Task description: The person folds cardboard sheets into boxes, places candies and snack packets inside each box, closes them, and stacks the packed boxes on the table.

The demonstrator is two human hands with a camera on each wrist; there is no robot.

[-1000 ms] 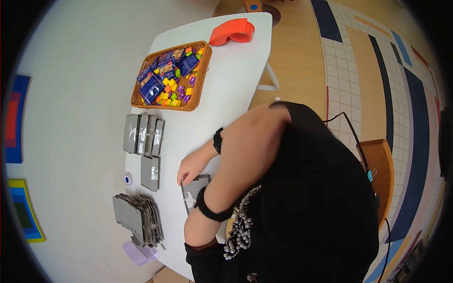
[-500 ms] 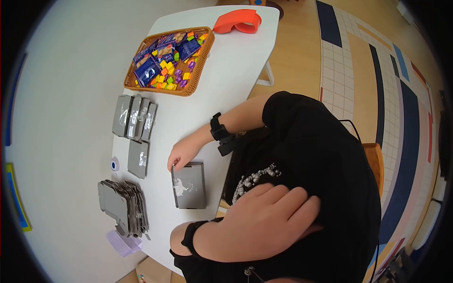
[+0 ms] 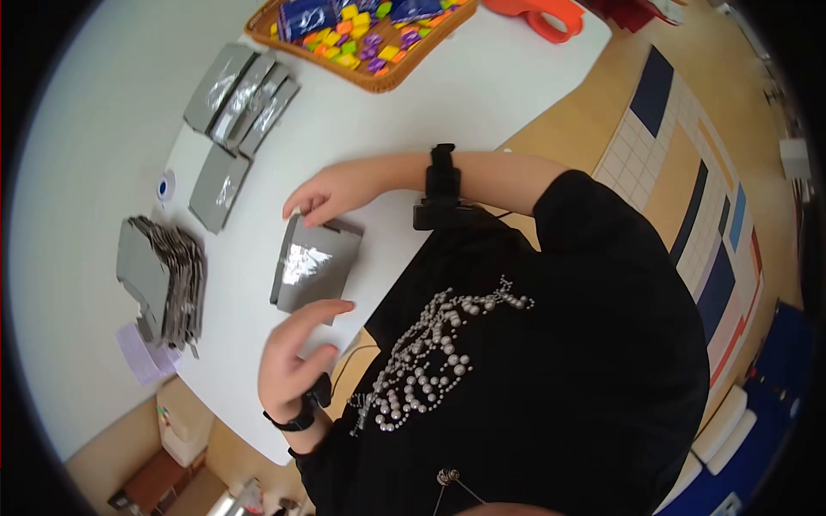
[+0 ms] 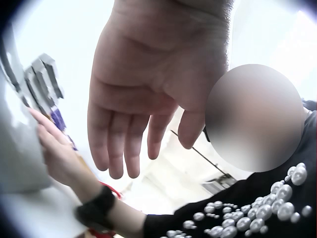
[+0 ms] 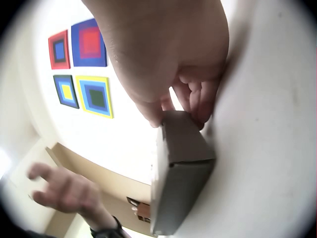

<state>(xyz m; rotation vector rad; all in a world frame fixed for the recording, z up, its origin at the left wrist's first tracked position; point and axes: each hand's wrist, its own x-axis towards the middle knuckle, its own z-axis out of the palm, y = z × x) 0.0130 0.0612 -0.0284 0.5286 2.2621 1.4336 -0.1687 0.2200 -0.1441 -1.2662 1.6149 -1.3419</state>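
Observation:
A flat grey cardboard box (image 3: 323,265) with shiny clear tape on its top is at the white table's near side. My right hand (image 3: 334,191) grips one end of it, thumb on one side and fingers on the other in the right wrist view, where the box (image 5: 185,191) shows its closed side. Close to the opposite end of the box, my left hand (image 3: 288,357) hovers with fingers apart and nothing held. The left wrist view shows this left hand (image 4: 148,84) palm on, its fingers loosely extended.
Several taped grey boxes (image 3: 228,90) stand further along the white table (image 3: 379,120), near a stack of flattened grey cardboard (image 3: 163,275). A wicker basket (image 3: 379,83) holds colourful sweets and blue packets. Beyond it lies a red-orange tape dispenser (image 3: 551,21).
My left hand has swung from in front of the chest to the box's near end, its fingers spreading. The right hand stays at the other end, and the head view has turned.

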